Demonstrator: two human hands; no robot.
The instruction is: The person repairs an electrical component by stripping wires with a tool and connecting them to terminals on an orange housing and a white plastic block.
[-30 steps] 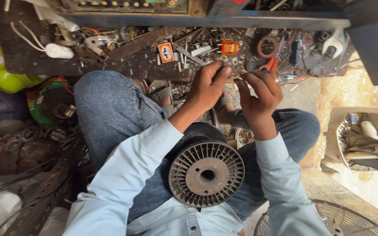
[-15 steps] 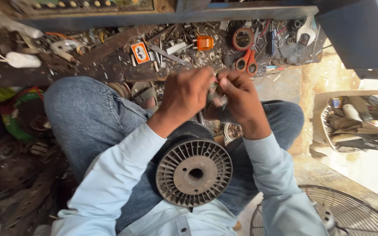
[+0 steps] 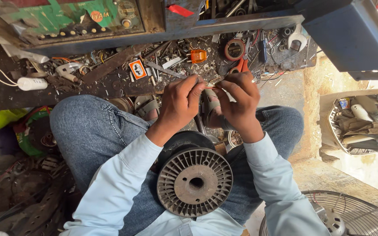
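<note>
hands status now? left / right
Left hand: closed, fingertips pinching something thin, cannot tell what.
Right hand: closed, pinching the same thin piece.

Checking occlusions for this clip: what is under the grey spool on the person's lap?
The grey spool rests between blue-jeaned thighs, with a dark rounded part just behind its flange. What lies directly beneath is covered. Both hands, left hand and right hand, work above it.

One small rectangular orange-and-white label card (image 3: 138,69) lies on the cluttered surface (image 3: 5,94); a round orange sticker (image 3: 96,16) sits on the green panel (image 3: 57,17) above.
</note>
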